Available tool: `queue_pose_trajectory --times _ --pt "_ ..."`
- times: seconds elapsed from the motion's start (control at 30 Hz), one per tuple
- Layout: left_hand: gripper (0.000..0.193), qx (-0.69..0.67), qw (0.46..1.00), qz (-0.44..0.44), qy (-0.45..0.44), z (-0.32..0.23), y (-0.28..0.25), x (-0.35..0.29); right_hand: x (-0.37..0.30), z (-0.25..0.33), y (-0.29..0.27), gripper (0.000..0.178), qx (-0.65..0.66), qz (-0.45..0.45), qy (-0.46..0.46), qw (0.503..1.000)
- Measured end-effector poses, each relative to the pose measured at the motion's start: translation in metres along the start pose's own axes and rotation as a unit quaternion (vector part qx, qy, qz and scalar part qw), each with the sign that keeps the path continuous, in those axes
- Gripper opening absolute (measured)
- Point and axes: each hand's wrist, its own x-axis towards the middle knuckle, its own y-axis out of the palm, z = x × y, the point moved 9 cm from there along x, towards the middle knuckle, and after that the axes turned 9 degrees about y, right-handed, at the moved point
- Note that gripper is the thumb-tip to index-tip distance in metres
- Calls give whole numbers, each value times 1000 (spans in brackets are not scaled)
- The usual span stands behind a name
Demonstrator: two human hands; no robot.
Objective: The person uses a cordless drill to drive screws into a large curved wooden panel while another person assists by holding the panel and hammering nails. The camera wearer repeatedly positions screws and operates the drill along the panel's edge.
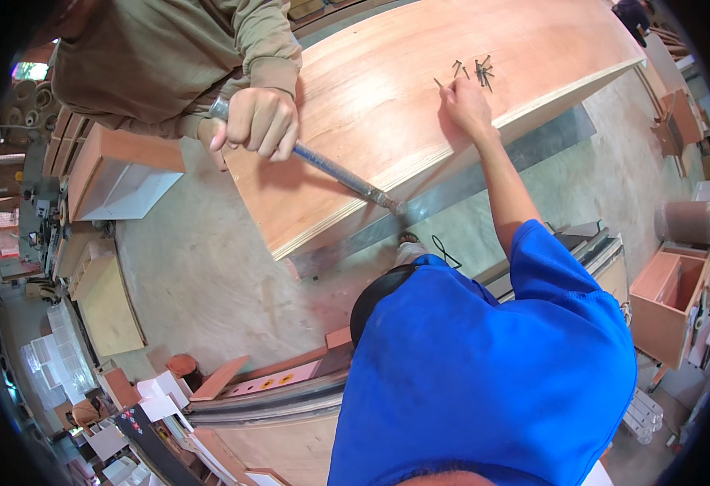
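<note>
My right hand (465, 107) reaches over the top of a large plywood box (403, 97), fingers pinched on one thin metal nail or screw (439, 83). Just beyond my fingers lies a small loose pile of similar dark nails or screws (484, 71). My left hand is out of view. At the upper left, another person in a brown long-sleeved top (153, 65) grips a long bar-like tool (331, 172) with a blue-grey shaft. Its worn metal end points down past the near edge of the plywood.
A wooden cabinet with a white inside (132, 174) stands on the left. Nearer me, boards (274, 377) are stacked along the lower edge. An open wooden drawer box (672, 287) sits at the right. A grey strip (525, 158) runs along the box's near side.
</note>
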Motion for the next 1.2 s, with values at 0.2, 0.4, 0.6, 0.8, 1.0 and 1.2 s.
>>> queue_pose_trajectory --times 0.2,0.4,0.6,0.8,1.0,1.2 --pt "54 -27 999 -11 -32 10 6 2 26 -40 -44 26 55 -173 -27 983" --pt "52 -55 997 -25 -48 32 5 -8 45 -22 -27 28 -91 -200 -63 973" --pt "50 -107 988 -74 -82 90 -22 -19 84 -57 -4 27 -256 -197 -121 938" --pt "49 -150 978 -89 -116 173 -40 -4 26 -81 -53 36 372 -162 7 914" --pt "47 -141 982 -90 -90 230 -101 59 -153 40 -54 27 752 33 -92 651" --pt "42 -160 986 -39 -22 206 -198 133 -283 149 -3 20 699 88 -53 708"
